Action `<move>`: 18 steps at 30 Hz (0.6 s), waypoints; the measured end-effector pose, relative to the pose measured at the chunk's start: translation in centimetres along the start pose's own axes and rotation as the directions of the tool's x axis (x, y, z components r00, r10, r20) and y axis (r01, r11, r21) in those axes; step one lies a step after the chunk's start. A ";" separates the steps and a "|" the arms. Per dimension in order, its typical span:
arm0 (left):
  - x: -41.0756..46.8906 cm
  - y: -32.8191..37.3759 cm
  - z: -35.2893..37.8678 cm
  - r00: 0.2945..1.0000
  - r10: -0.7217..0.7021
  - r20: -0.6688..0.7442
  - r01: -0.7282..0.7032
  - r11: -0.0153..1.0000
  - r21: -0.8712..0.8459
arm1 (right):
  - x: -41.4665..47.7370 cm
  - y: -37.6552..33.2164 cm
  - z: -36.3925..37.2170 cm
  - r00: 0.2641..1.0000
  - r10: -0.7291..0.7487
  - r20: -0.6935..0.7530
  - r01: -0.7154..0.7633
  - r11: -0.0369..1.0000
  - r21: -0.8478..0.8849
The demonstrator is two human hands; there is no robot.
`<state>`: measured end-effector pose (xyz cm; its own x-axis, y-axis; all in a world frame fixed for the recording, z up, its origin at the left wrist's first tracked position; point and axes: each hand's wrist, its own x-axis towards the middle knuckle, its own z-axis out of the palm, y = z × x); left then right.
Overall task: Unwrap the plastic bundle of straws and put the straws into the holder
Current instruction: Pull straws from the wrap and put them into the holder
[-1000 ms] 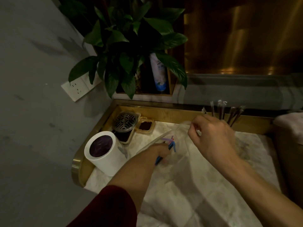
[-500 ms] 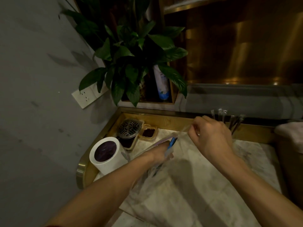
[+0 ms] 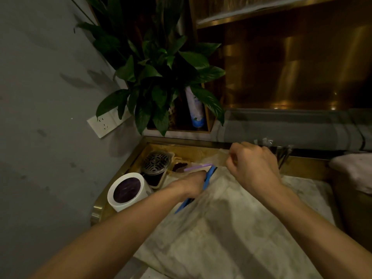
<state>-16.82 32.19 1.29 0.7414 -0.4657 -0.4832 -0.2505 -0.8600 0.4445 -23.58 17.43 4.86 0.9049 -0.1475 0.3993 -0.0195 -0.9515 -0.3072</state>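
On the dim marble surface [image 3: 241, 238], your left grip [image 3: 193, 182] clamps the straws [image 3: 209, 176]; your right grip [image 3: 251, 166] pinches the wrap [image 3: 218, 158]. Unwrapping step: next, pull the wrap clear.

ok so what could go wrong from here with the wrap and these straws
The right hand pinches the thin clear plastic wrap while the left hand grips the blue and purple plastic straws: a sharp tug may jerk straws loose onto the marble counter. The straw tips lie close to the small brown dish of dark stuff and could dip in.
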 end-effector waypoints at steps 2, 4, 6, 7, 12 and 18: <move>-0.7 0.3 -0.2 0.998 0.052 -0.035 -0.054 0.997 -0.059 | -0.1 0.5 0.1 1.000 0.013 0.008 -0.013 1.000 0.000; -1.7 1.0 -0.7 0.993 0.094 -0.070 -0.107 0.974 -0.201 | -0.3 1.2 0.2 1.000 0.009 0.001 -0.009 1.000 -0.003; -2.4 1.6 -1.2 0.988 0.114 -0.109 -0.143 0.936 -0.321 | -0.6 1.8 0.1 1.000 -0.003 -0.006 0.003 1.000 -0.008; -2.4 1.9 -1.4 0.980 0.146 -0.133 -0.184 0.916 -0.356 | -0.7 2.2 0.1 1.000 -0.005 -0.010 0.005 1.000 -0.016; -3.3 3.6 -2.4 0.928 0.284 -0.240 -0.370 0.641 -0.673 | -1.9 3.9 -0.2 1.000 0.006 -0.027 -0.006 1.000 -0.017; -2.5 6.2 -3.8 0.843 0.411 -0.347 -0.488 0.311 -0.816 | -3.8 5.6 -0.3 0.996 0.037 -0.076 -0.043 0.996 -0.079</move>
<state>-17.92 28.79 8.11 0.7378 -0.6739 0.0375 0.0684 0.1300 0.9892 -27.28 12.55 1.84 0.8686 -0.2024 0.4523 -0.0916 -0.9626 -0.2550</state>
